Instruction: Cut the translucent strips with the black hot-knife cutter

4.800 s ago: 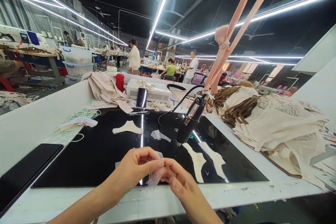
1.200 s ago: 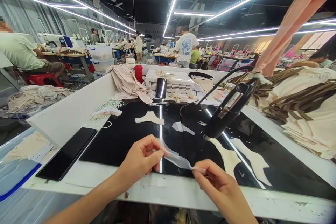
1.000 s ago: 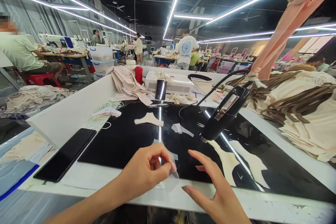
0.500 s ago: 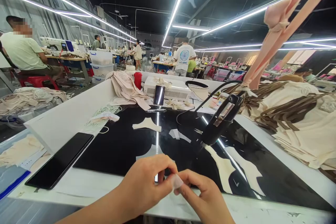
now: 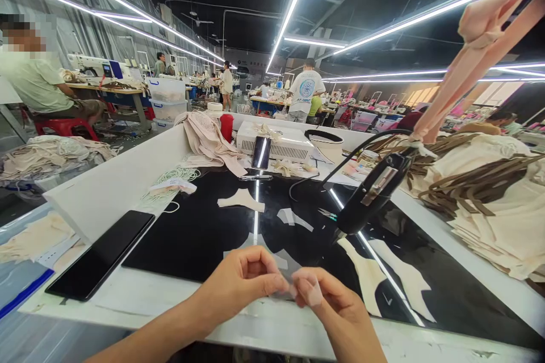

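Note:
Low over the front edge of the black mat [image 5: 191,238], my two hands are close together, fingertips nearly touching. My right hand [image 5: 334,300] is closed in a pinch on a small translucent film piece [image 5: 314,294], which stands up at its thumb. My left hand [image 5: 238,281] also pinches thumb and index finger; what lies between those tips is too blurred to make out. Behind the hands, greyish see-through pieces [image 5: 251,240] lie on the mat. Cream curved fabric pieces [image 5: 361,275] rest to the right, with another cream piece [image 5: 240,200] farther back.
A black handheld tool [image 5: 370,195] hangs from a pink fabric strap [image 5: 460,79] at right, beside small snips [image 5: 327,214]. A large black phone [image 5: 102,255] lies left. A white box [image 5: 272,144] stands behind. Fabric stacks [image 5: 494,221] flank the right side; co-workers are farther off.
My hands have drawn slightly apart. The film piece, earlier between both hands' fingertips, is now at my right hand. The view has shifted a little.

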Tool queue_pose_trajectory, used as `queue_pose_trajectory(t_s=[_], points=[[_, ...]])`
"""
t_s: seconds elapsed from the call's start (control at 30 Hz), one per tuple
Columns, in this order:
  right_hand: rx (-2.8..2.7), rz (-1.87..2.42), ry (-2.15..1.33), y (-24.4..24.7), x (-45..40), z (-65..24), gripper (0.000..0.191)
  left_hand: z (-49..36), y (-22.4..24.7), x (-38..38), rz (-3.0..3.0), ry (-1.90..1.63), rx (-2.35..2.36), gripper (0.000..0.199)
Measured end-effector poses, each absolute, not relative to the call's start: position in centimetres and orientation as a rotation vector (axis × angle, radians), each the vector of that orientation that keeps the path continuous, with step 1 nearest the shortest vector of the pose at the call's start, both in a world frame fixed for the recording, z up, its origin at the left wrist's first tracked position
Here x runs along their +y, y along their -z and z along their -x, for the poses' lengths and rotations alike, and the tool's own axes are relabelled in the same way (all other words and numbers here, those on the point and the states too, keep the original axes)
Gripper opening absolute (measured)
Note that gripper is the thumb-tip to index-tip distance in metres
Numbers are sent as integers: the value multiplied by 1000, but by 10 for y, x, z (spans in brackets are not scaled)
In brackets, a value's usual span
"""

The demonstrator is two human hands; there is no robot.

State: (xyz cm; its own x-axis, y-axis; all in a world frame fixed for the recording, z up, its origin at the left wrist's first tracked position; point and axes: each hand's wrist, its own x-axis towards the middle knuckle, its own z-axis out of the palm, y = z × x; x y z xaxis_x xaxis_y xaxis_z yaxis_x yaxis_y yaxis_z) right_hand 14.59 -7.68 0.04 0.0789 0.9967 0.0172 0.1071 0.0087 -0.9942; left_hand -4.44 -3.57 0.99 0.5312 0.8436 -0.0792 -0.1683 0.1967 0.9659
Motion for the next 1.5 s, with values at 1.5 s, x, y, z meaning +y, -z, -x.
queue_pose_trajectory(t_s=[1.5], points=[[-2241, 1349, 111, 45, -6, -130, 32, 75, 27, 20, -2543, -408, 1425, 22]])
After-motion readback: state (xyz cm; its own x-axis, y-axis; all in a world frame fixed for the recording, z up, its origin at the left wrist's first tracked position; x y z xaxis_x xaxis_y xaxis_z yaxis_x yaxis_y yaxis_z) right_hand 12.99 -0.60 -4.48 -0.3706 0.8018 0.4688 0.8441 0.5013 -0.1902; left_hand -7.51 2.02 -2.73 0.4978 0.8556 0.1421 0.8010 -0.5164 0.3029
